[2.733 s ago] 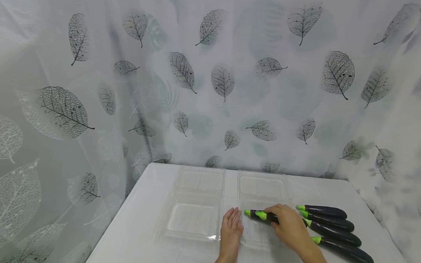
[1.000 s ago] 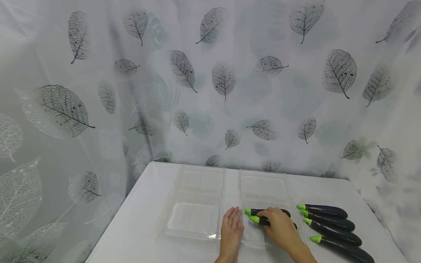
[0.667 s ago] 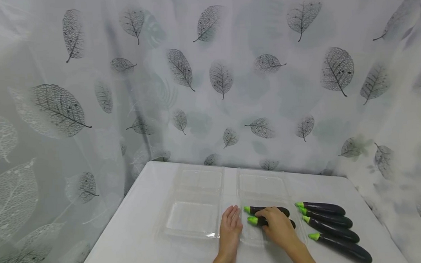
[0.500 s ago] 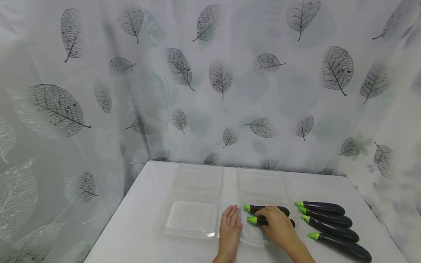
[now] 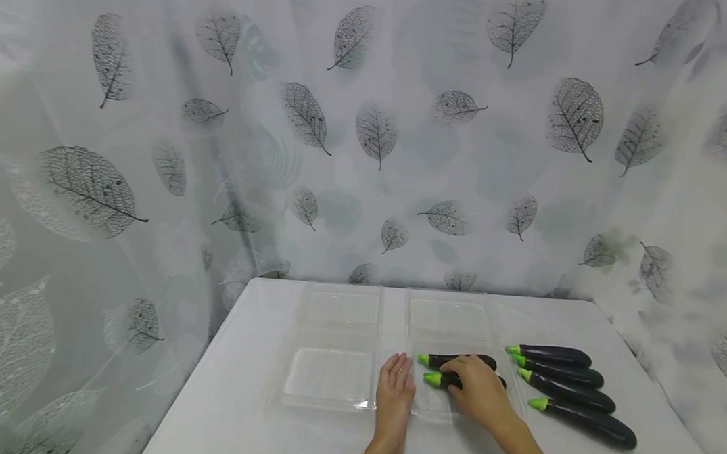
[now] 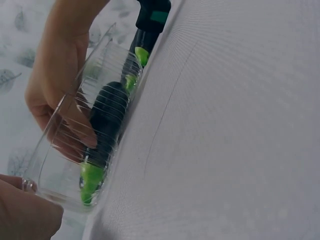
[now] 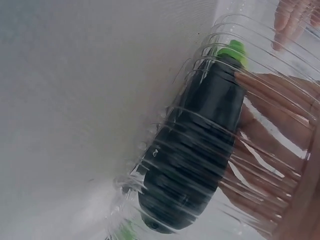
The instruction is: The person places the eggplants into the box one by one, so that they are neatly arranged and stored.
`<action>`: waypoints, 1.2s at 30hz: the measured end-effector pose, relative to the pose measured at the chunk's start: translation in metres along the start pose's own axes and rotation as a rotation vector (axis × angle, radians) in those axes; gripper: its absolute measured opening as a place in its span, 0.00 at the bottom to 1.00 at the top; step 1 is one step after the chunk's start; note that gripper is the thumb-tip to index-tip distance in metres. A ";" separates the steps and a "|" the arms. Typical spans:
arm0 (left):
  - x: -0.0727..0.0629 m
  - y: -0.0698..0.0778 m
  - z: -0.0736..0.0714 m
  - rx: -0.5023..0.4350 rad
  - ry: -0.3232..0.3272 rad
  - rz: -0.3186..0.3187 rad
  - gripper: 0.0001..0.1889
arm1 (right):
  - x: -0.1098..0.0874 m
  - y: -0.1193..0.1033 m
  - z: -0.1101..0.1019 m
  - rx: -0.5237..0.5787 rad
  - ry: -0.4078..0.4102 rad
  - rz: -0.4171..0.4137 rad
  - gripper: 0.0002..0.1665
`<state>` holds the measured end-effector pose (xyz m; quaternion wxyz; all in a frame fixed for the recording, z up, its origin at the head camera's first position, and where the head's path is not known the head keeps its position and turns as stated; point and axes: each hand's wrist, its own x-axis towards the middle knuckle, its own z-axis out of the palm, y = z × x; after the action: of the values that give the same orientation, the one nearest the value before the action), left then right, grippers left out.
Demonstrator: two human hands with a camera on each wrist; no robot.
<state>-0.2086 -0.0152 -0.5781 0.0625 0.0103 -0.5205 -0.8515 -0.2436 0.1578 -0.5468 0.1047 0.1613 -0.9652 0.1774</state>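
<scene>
My right hand (image 5: pixel 477 391) holds a dark eggplant (image 5: pixel 451 381) with a green cap in the near half of the right clear plastic container (image 5: pixel 432 407). Behind it in the same half lies a second eggplant (image 5: pixel 438 361), partly covered by my fingers. In the right wrist view, the eggplant (image 7: pixel 195 145) shows through the ribbed wall, fingers (image 7: pixel 272 117) along its side. My left hand (image 5: pixel 395 393) rests against the container's left edge with fingers extended. At the lower left of the left wrist view, that hand (image 6: pixel 25 212) touches the container's rim.
Several eggplants (image 5: pixel 582 420) lie in a slanted row on the white table (image 5: pixel 225 409), right of the container. A second open clear container (image 5: pixel 330 376) stands on the left, its raised-edge lid half (image 5: pixel 343 309) behind. A leaf-print curtain (image 5: pixel 362 186) encloses the table's back and sides.
Since the oldest frame, my right hand has lowered its eggplant in front of the other one in the container. Over the last second both hands stay put; the head view has shifted slightly.
</scene>
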 end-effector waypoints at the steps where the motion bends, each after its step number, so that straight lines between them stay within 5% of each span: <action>1: 0.000 0.000 0.000 -0.010 0.001 -0.001 0.33 | 0.000 0.000 0.000 0.002 0.003 0.002 0.20; 36: -0.002 -0.002 0.000 -0.039 -0.006 -0.003 0.34 | -0.018 0.005 -0.023 0.063 0.164 -0.001 0.17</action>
<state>-0.2073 -0.0139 -0.5797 0.0600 0.0074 -0.5040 -0.8616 -0.2255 0.1756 -0.5321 0.1785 0.1499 -0.9472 0.2203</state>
